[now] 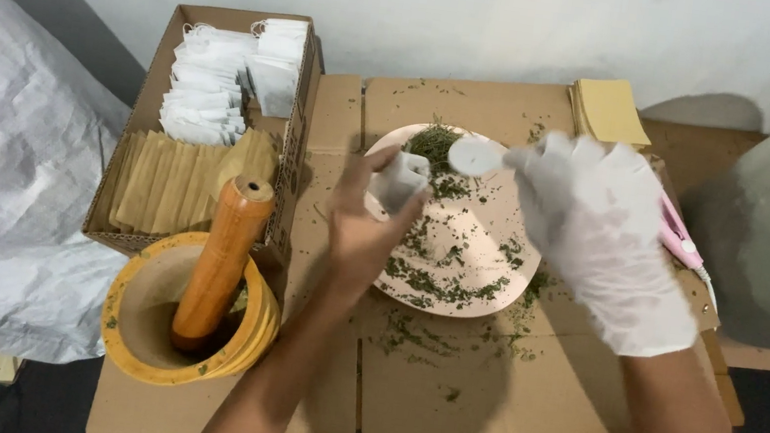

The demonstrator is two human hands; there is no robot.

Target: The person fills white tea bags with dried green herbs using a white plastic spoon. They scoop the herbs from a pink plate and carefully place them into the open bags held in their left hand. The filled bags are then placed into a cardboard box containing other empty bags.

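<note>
At frame centre, over flattened cardboard (441, 400) against a white wall (430, 7), the bare left hand (359, 228) pinches a small white bag (399, 181) while the gloved right hand (597, 243) grips a white scoop (476, 156) above the herb-strewn plate (484, 287); mortar (137, 323) lower left.
</note>
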